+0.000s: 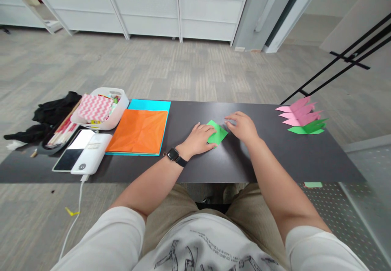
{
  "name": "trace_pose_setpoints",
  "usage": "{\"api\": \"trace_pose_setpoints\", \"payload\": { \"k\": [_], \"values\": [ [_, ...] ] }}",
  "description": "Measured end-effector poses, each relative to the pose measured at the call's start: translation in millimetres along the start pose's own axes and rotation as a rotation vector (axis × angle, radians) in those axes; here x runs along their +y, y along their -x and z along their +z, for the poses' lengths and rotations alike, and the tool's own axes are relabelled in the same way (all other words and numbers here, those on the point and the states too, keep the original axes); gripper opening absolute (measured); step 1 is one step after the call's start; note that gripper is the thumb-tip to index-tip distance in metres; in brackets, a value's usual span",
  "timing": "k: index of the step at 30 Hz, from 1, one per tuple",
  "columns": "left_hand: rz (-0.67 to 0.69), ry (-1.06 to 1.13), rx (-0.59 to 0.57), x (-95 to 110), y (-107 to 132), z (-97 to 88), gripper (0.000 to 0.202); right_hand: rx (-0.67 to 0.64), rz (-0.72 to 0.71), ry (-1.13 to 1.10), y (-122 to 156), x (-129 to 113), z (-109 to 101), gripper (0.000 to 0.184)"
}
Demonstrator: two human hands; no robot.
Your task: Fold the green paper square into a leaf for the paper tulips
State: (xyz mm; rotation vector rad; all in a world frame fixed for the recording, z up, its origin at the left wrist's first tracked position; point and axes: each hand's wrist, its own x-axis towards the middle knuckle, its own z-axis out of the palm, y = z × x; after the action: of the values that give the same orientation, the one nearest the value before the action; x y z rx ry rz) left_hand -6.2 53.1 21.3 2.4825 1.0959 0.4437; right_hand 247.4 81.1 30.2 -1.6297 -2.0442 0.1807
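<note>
Both forearms point(284, 181) slant inward across the tabletop's point(220, 169) near edge! Left hand point(200, 140): palm down, fingers spread, aimed toward the right end. Right hand point(243, 127), closer to the far edge: fingers loosely bent, pointing left, well apart from its mate.

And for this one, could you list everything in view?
Green paper: one, green, under the left hand
Folded pieces: several, pink and green, table's right
Orange paper: count unclear, orange, left of the hands
Blue paper: count unclear, blue, under the orange
Basket: one, white, beyond the phone, holding a pink-and-white packet
Tray: one, black, beside basket
Cloth: count unclear, black, far left
Phone: one, white-edged, table's left
Power bank: one, white, beside phone
Cable: one, white, hanging from power bank
Table: one, dark grey, centre
Cabinets: several, white, background
Floor: one, grey, below
Watch: one, black, left wrist
Hands: two, bare; left on green paper, right beside it
</note>
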Motion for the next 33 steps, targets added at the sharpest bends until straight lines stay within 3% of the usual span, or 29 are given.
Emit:
{"api": "trace_pose_setpoints", "payload": {
  "k": [4,11,22,27,33],
  "values": [
    [-0.017,0.008,0.026,-10,-7,-3.6,0.055,0.080,-0.056,-0.112,-10,-11,15,0.028],
    [-0.060,0.036,0.040,-14,-13,-7.4,0.060,-0.008,-0.092,-0.068,4,-5,35,0.017],
    [-0.076,0.046,0.034,-15,-12,-5.9,0.061,-0.171,-0.127,-0.026,8,5,38,0.079],
    [-0.064,0.050,0.038,-16,-12,-5.4,0.062,-0.141,-0.018,0.027,5,11,44,0.088],
    [-0.051,0.043,0.047,-17,-13,-4.5,0.065,-0.029,0.156,0.066,-9,17,55,0.077]
  ]
}}
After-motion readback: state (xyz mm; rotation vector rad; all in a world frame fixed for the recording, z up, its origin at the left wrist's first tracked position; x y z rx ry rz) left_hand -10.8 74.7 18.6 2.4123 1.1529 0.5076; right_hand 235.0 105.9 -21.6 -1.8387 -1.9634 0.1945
